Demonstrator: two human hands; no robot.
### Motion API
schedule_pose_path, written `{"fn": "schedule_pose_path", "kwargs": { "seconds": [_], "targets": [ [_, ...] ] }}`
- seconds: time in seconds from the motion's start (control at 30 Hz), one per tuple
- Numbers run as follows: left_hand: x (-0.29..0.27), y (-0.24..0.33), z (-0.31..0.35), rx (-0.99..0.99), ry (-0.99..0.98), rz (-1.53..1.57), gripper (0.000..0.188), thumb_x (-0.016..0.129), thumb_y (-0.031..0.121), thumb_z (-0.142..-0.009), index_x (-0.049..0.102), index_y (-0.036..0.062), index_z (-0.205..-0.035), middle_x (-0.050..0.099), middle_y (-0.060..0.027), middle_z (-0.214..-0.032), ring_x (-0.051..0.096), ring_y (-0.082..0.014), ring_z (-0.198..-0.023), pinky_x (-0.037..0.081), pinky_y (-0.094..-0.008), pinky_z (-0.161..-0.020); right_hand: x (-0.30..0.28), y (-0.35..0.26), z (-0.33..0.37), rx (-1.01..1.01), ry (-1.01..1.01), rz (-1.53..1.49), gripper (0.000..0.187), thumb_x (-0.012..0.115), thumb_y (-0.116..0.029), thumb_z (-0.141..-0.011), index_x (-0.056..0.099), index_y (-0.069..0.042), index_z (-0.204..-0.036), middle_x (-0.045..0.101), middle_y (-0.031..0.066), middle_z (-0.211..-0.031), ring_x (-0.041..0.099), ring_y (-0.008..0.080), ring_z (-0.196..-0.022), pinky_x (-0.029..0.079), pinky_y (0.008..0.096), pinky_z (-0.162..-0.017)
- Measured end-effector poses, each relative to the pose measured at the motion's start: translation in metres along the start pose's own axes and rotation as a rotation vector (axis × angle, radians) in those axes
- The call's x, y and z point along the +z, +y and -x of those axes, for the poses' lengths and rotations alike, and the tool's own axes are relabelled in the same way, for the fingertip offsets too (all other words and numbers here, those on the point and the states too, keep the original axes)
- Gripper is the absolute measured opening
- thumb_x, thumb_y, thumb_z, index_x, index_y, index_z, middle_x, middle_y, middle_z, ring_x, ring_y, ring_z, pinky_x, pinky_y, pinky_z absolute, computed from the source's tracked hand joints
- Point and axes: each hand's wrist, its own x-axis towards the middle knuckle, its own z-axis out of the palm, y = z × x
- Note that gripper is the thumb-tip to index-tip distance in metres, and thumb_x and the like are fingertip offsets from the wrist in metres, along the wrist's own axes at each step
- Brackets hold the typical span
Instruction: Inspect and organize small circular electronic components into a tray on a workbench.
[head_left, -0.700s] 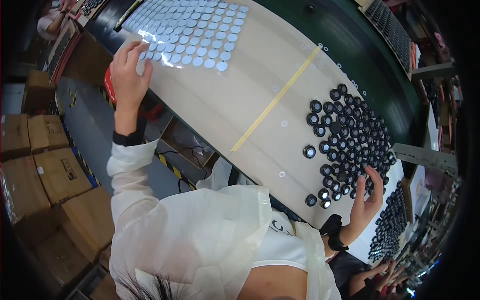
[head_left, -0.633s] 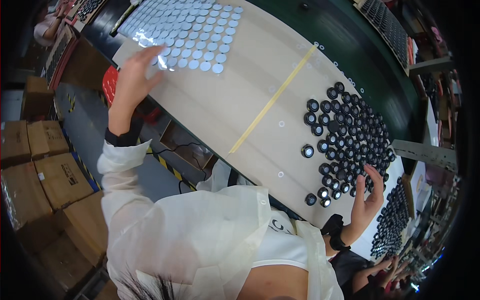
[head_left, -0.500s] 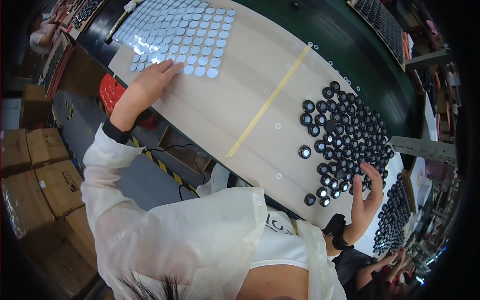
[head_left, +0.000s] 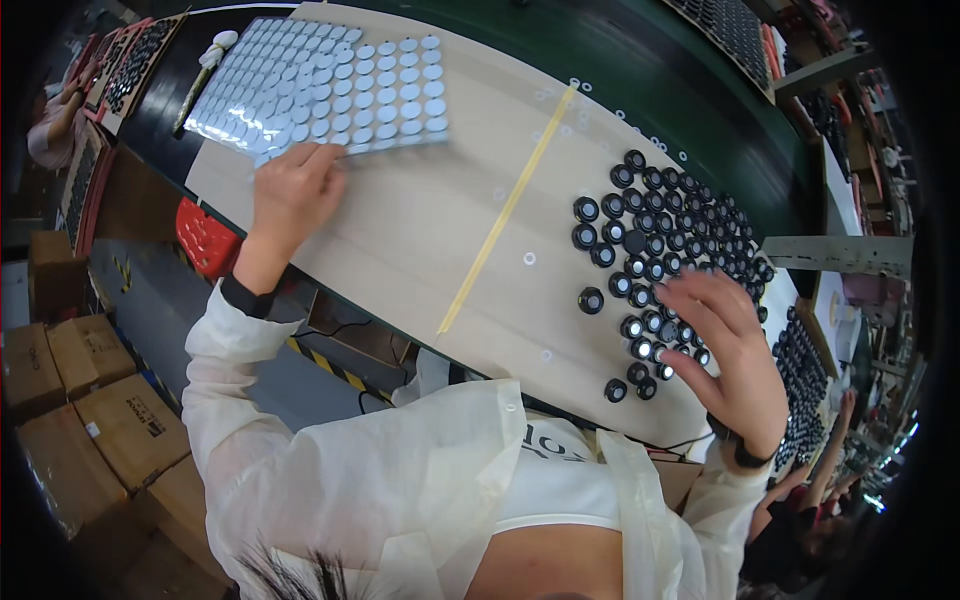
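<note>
- Several cardboard boxes (head_left: pixel 133 425) stacked down on the far left, and a red seat (head_left: pixel 207 240) tucked against the table's edge!
- Now the left hand (head_left: pixel 293 195): fingers curled in, thumb drawn close, right at the near edge of the sheet of discs. Is anything pinched there? From where I'm standing I can't tell; the fingertips are turned away.
- Look at that sheet (head_left: pixel 398 147)! Pale blue discs (head_left: pixel 409 92) row upon row across the upper left of the beige board (head_left: pixel 400 240), some lost in glare. Plenty left here, I'd judge.
- Mid-board, a yellow tape strip (head_left: pixel 507 210) slants across, one pale ring (head_left: pixel 530 258) just right of it.
- On to the black round pieces (head_left: pixel 676 240), crowded loosely at the right end, one apart on their left side. Many show bright centres, a few look dark on top; how many count as done, I can't say.
- And the right hand (head_left: pixel 738 360), spread over that crowd, thumb well away from blurred fingers, gripping nothing that I can see!
- Far right, another batch of dark pieces (head_left: pixel 800 380), with a co-worker's arm (head_left: pixel 832 440) raised beside it.
</note>
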Motion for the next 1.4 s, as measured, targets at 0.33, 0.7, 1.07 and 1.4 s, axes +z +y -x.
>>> {"fn": "schedule_pose_path", "kwargs": {
  "seconds": [0.33,0.7,1.07,1.4],
  "targets": [
    [0.022,0.086,-0.042,0.375,0.015,0.356,0.036,0.066,0.002,-0.081,0.068,0.0066,-0.116,0.069,-0.0091,-0.1,0.068,-0.0281,-0.089,0.056,-0.0362,-0.075,0.098,0.038,-0.173,-0.575,0.244,0.319,0.049,0.068,-0.017,-0.085,0.057,-0.008,-0.133,0.06,0.014,-0.121,0.059,0.0285,-0.112,0.049,0.0385,-0.095],
    [0.032,0.07,-0.049,0.276,-0.172,0.425,0.015,0.071,0.003,-0.084,0.073,-0.001,-0.098,0.063,-0.0103,-0.08,0.06,-0.0233,-0.07,0.048,-0.0304,-0.062,0.127,0.095,-0.212,-0.538,0.05,-0.224,0.022,0.066,-0.019,-0.093,0.071,-0.008,-0.111,0.06,0.0085,-0.093,0.061,0.0276,-0.083,0.05,0.0373,-0.074],
    [0.042,0.057,-0.06,-0.017,-0.272,0.377,0.044,0.079,0.031,-0.082,0.052,-0.0006,-0.068,0.05,-0.014,-0.056,0.043,-0.0286,-0.048,0.038,-0.0358,-0.048,0.12,0.108,-0.235,-0.301,-0.188,-0.549,0.017,0.078,-0.02,-0.08,0.079,-0.005,-0.088,0.073,0.0049,-0.073,0.066,0.0123,-0.07,0.051,0.0282,-0.064],
    [0.038,0.053,-0.069,0.083,-0.306,-0.027,0.056,0.07,0.059,-0.081,0.061,0.0082,-0.103,0.063,-0.0074,-0.082,0.06,-0.0266,-0.063,0.05,-0.0365,-0.057,0.104,0.097,-0.234,-0.301,0.035,-0.287,0.054,0.092,-0.032,-0.061,0.054,0.0,-0.08,0.058,0.016,-0.067,0.058,0.0317,-0.062,0.046,0.0382,-0.059]
  ]
}}
